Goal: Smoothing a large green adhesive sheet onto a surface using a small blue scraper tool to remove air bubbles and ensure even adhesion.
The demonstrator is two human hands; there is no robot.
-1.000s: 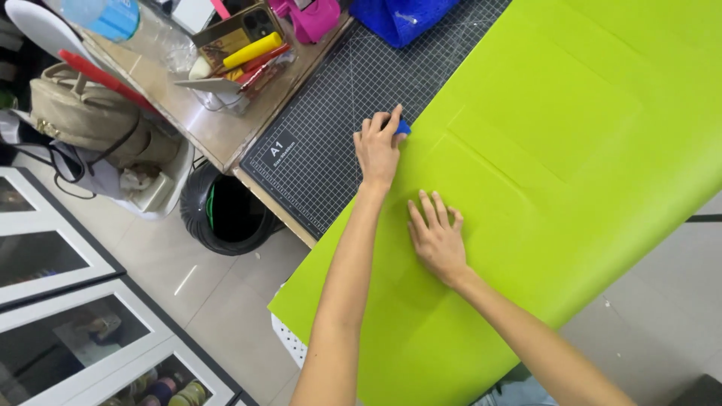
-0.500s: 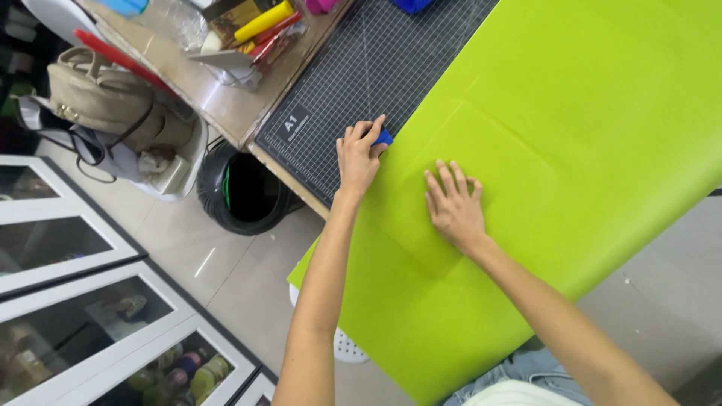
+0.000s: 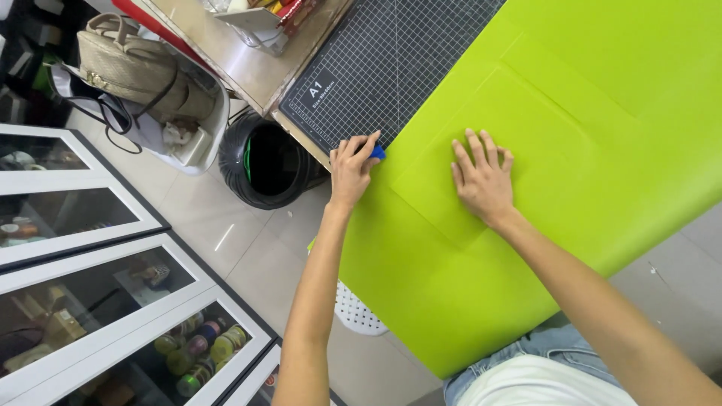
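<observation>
Seen from above, at the bottom edge, are the person's white shirt (image 3: 541, 383) and blue denim (image 3: 526, 347). Both bare forearms reach up from there toward the work.

A large sheet of lime-green paper (image 3: 602, 113) covers most of the right half of the view and hangs over the near edge of the table. A smaller rectangle of the same green (image 3: 519, 143) lies on it, tilted, its outline showing as faint edges.

The right hand (image 3: 483, 180) lies flat on that rectangle, palm down, fingers spread and pointing toward 12 o'clock, holding nothing.

The left hand (image 3: 352, 167), at 9 o'clock from the right hand and well apart from it, is curled around a small blue tool (image 3: 377, 153). Only the tool's tip shows past the fingers, touching the green paper's left edge where it meets a dark gridded cutting mat (image 3: 391, 68).

The mat runs toward 12 o'clock on a wooden tabletop (image 3: 241, 64), which carries a tray of cluttered supplies (image 3: 263, 15) at its far end.

Below the table at 10 o'clock stands a round black bin (image 3: 267, 162) on a pale tiled floor (image 3: 226, 248). A white perforated stool (image 3: 357, 312) peeks out under the paper. A beige woven handbag (image 3: 131, 68) rests in a white container at 10 o'clock. Glass-fronted cabinets (image 3: 98, 301) line the left, with jars visible inside.
</observation>
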